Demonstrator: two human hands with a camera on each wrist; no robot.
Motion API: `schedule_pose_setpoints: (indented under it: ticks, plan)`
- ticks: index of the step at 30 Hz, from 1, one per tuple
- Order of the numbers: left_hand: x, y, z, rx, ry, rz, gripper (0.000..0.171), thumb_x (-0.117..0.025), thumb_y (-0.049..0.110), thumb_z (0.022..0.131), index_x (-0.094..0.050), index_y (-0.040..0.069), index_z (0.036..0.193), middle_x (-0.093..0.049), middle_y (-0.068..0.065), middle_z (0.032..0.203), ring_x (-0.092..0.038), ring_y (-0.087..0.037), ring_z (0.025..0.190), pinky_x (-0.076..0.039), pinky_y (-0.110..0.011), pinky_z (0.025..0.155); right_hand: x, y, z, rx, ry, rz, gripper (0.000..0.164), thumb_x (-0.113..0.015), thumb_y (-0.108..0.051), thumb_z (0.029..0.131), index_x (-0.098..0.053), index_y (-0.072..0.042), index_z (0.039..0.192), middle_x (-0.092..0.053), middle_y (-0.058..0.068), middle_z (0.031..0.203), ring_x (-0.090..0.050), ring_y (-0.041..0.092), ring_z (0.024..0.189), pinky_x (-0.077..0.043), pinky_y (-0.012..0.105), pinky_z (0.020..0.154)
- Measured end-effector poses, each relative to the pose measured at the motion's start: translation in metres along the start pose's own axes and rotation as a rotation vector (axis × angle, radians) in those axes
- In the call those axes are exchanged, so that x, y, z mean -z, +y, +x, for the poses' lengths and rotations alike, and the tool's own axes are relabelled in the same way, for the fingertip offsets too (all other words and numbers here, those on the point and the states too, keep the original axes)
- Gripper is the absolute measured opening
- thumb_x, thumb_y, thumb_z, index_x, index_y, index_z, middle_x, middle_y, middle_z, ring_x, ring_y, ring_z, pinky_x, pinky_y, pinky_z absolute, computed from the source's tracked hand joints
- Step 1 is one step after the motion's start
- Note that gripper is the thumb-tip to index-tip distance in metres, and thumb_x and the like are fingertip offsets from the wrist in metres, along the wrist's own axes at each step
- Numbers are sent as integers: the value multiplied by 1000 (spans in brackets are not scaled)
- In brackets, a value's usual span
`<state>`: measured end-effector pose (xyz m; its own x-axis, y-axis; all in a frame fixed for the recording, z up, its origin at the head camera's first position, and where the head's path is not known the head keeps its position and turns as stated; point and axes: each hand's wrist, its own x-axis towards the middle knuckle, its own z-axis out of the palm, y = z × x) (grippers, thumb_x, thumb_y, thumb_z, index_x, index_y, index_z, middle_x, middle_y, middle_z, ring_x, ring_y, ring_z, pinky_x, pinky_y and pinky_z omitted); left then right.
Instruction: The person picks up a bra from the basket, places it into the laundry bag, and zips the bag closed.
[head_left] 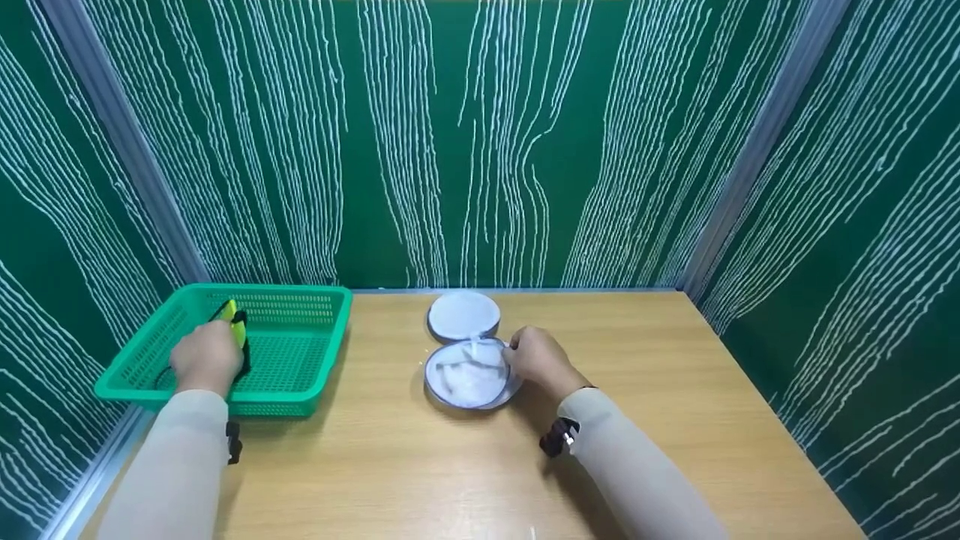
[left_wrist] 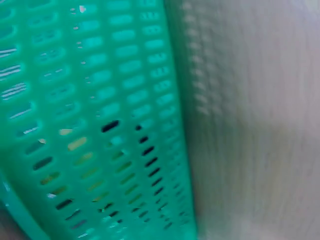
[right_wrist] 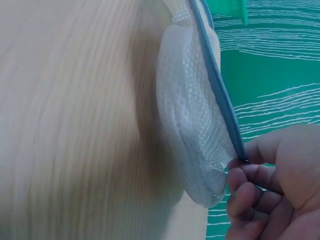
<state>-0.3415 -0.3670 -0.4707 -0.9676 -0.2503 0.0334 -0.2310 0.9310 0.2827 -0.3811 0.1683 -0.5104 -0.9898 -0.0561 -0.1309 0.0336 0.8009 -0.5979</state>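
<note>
A round white mesh pouch with a grey-blue zipper rim stands opened on the table, its round lid folded back behind it. White material fills the inside; its kind cannot be made out. My right hand pinches the pouch's zipper rim at its right side, between thumb and fingers. At the left, my left hand reaches into a green plastic basket, fingers curled round a yellow-green and black thing. My hand hides much of that thing, and the left wrist view shows only the basket's slotted wall.
The wooden table is bounded by green panels with white wavy lines, behind and at both sides. The basket stands against the table's left edge. A dark device is strapped at the right wrist.
</note>
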Motion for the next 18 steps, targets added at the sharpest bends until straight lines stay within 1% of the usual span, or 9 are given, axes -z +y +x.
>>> schedule_pose_setpoints:
  ticks: [1,4,6,8,12,18]
  plan:
    - [2,3,0,-3,13,-5,16,-60,5,108,-70,-7,105,-73,-34,105,-70,-45,88,-59,-61,70,0,1,0,6,3,0,23,-72,-20,110,-76,-7,91,-67,6,82,-64,19,70,-50,28,57]
    - [7,14,0,-19,65,-14,19,-62,7,107,-70,-9,114,-73,-37,111,-73,-50,94,-61,-65,74,0,3,3,45,23,-30,29,-71,-19,109,-69,-10,81,-60,2,75,-58,17,66,-45,27,55]
    - [12,22,0,-36,96,-12,23,-60,7,107,-70,-10,119,-73,-38,115,-73,-54,99,-61,-67,76,0,3,5,70,39,-51,35,-71,-20,108,-64,-13,74,-56,0,71,-54,16,63,-42,27,54]
    - [16,30,0,-58,120,-6,26,-59,6,108,-70,-10,124,-72,-39,118,-74,-56,102,-61,-68,77,-1,4,6,83,49,-70,37,-72,-20,107,-62,-14,72,-56,-1,71,-53,15,63,-41,28,54]
    - [24,48,-1,-101,153,-9,31,-55,6,110,-70,-8,133,-73,-39,121,-74,-56,103,-61,-69,79,-2,5,7,67,42,-72,33,-72,-22,108,-69,-13,76,-62,1,76,-57,16,65,-44,28,55]
    - [35,77,-7,-168,186,-29,36,-55,7,112,-69,-5,143,-73,-35,128,-74,-57,107,-61,-71,85,-4,5,6,38,23,-48,26,-73,-23,109,-77,-10,86,-69,5,84,-62,18,69,-47,29,58]
